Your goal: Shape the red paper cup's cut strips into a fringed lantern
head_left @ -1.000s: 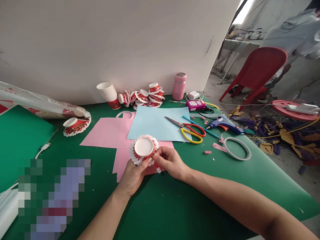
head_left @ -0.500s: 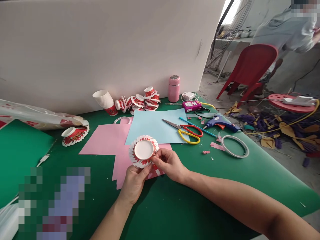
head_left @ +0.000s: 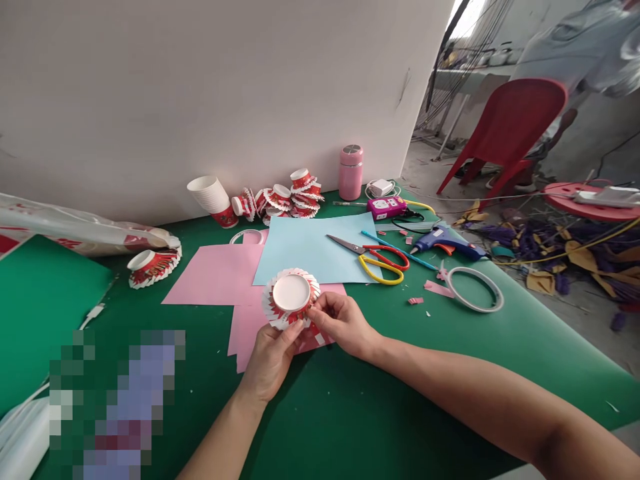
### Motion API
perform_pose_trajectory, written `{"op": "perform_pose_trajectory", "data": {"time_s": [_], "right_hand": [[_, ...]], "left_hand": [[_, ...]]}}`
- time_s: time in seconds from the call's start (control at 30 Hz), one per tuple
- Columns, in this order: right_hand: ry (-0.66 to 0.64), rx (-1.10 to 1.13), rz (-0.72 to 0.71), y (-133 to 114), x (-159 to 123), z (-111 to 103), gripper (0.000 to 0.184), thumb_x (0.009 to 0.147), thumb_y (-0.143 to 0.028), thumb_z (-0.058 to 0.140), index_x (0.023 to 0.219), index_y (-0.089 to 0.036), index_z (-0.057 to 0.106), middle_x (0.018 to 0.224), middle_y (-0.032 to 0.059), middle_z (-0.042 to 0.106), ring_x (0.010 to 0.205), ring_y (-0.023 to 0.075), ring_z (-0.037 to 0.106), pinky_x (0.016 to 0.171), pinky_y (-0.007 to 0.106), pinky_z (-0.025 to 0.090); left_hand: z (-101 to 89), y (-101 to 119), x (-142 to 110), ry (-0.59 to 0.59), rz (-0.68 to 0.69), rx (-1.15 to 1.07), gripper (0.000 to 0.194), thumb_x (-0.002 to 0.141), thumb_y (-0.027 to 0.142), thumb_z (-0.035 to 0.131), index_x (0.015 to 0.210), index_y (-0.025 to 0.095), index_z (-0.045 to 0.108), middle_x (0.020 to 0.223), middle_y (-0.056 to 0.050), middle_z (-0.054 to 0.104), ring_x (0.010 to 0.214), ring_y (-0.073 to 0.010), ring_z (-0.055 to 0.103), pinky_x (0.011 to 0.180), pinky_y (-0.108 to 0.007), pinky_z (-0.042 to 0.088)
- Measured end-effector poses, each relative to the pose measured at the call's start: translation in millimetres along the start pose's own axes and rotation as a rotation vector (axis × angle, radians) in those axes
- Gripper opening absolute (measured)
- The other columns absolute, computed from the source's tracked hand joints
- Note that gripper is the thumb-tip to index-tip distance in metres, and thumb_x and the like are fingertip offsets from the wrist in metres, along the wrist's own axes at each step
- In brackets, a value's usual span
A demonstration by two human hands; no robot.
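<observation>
Between my hands is a paper cup (head_left: 291, 293) with its wall cut into strips that are folded out in a red and white ring; its white base faces me. My left hand (head_left: 273, 357) pinches the ring's lower edge, thumb on top. On the ring's right side, my right hand (head_left: 345, 323) grips a strip with thumb and fingertips. Beneath lie pink paper sheets (head_left: 215, 273) and a light blue sheet (head_left: 305, 247). Scissors (head_left: 370, 257) with red and yellow handles rest on the blue sheet.
Along the wall stand stacked paper cups (head_left: 213, 200), several cut cups (head_left: 300, 193) and a pink flask (head_left: 351, 173). To the right lie a blue glue gun (head_left: 447, 241), a blue pencil (head_left: 395, 248) and a tape ring (head_left: 475, 290). A person sits by a red chair (head_left: 520, 127).
The whole view has shifted slightly, so the table things appear a little to the right and higher. Both hands keep their hold on the cut cup.
</observation>
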State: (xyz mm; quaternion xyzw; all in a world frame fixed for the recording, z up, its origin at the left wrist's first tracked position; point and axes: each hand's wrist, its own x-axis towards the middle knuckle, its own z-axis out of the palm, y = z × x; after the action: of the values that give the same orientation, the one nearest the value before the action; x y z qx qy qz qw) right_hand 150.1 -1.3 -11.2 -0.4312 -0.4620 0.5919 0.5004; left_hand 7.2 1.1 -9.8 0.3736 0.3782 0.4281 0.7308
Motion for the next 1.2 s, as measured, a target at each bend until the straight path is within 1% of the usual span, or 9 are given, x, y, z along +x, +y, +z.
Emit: {"op": "perform_pose_trajectory", "data": {"time_s": [0.17,0.33,0.43,0.5,0.63,0.8,0.87,1.03,1.2], "right_hand": [[-0.007,-0.023,-0.009,1.3,-0.6,-0.8,0.045,0.066,-0.059,0.065,0.066,-0.018,0.047,0.054,-0.0048,0.046,0.049,0.0071,0.038,0.047,0.021,0.030],[-0.024,-0.024,-0.001,3.0,-0.6,-0.1,0.047,0.065,-0.062,0.064,0.066,-0.018,0.047,0.057,-0.0028,0.051,0.050,0.0080,0.042,0.048,0.022,0.033],[-0.024,-0.037,-0.016,2.3,-0.8,0.1,0.046,0.067,-0.061,0.063,0.067,-0.018,0.048,0.056,-0.0039,0.049,0.049,0.0074,0.041,0.047,0.022,0.032],[-0.033,-0.066,-0.024,0.5,-1.4,0.0,0.045,0.070,-0.060,0.062,0.069,-0.017,0.049,0.057,-0.0037,0.049,0.050,0.0074,0.041,0.047,0.021,0.033],[-0.069,-0.215,-0.030,-3.6,-3.5,-0.5,0.039,0.074,-0.054,0.061,0.075,-0.016,0.053,0.061,-0.0019,0.052,0.052,0.0079,0.042,0.047,0.021,0.034],[-0.090,-0.370,-0.082,-5.1,-5.0,-0.1,0.031,0.078,-0.044,0.060,0.067,-0.016,0.053,0.057,-0.0038,0.048,0.050,0.0068,0.037,0.045,0.020,0.032],[-0.092,-0.387,-0.086,-5.6,-5.0,0.2,0.029,0.078,-0.041,0.059,0.065,-0.017,0.051,0.056,-0.0041,0.046,0.049,0.0069,0.037,0.046,0.020,0.032],[-0.110,-0.399,-0.064,-7.3,-5.1,0.9,0.025,0.077,-0.036,0.058,0.064,-0.017,0.051,0.056,-0.0040,0.046,0.049,0.0071,0.037,0.046,0.020,0.032],[-0.126,-0.377,-0.050,-6.1,-4.9,1.4,0.027,0.077,-0.039,0.059,0.065,-0.016,0.050,0.056,-0.0040,0.046,0.050,0.0068,0.036,0.046,0.020,0.031]], "left_hand": [[1.1,0.3,-0.5,0.046,0.003,0.023,0.030,0.066,0.029,0.077,0.094,0.019,0.073,0.102,-0.006,0.073,0.104,-0.0251,0.061,0.094,-0.038,0.047],[2.9,-2.0,-0.6,0.055,0.033,0.057,0.029,0.065,0.029,0.077,0.091,0.018,0.074,0.096,-0.007,0.074,0.099,-0.0251,0.063,0.090,-0.039,0.049],[3.3,-1.8,-0.8,0.074,0.067,0.037,0.027,0.064,0.028,0.078,0.089,0.018,0.074,0.094,-0.006,0.074,0.095,-0.0228,0.064,0.088,-0.035,0.050],[2.8,-1.3,-0.1,0.112,0.087,0.009,0.026,0.063,0.027,0.078,0.087,0.018,0.074,0.092,-0.005,0.074,0.092,-0.0206,0.065,0.085,-0.032,0.051],[-0.3,-0.6,3.3,0.208,0.129,-0.052,0.022,0.064,0.024,0.078,0.085,0.020,0.074,0.090,-0.003,0.074,0.086,-0.0165,0.065,0.078,-0.026,0.051],[-1.6,-1.2,4.5,0.219,0.153,-0.057,0.018,0.064,0.024,0.078,0.081,0.020,0.074,0.075,0.000,0.072,0.073,-0.0126,0.062,0.070,-0.024,0.050],[-0.8,-1.4,4.1,0.217,0.154,-0.063,0.019,0.063,0.023,0.078,0.081,0.020,0.074,0.077,0.000,0.072,0.075,-0.0128,0.062,0.072,-0.024,0.050],[-0.2,-1.9,3.5,0.210,0.142,-0.076,0.022,0.063,0.023,0.078,0.084,0.020,0.074,0.090,-0.002,0.073,0.088,-0.0153,0.063,0.082,-0.026,0.049],[-0.2,-1.2,3.0,0.197,0.132,-0.051,0.018,0.065,0.024,0.077,0.081,0.018,0.074,0.085,-0.002,0.073,0.085,-0.0145,0.062,0.084,-0.026,0.049]]}}
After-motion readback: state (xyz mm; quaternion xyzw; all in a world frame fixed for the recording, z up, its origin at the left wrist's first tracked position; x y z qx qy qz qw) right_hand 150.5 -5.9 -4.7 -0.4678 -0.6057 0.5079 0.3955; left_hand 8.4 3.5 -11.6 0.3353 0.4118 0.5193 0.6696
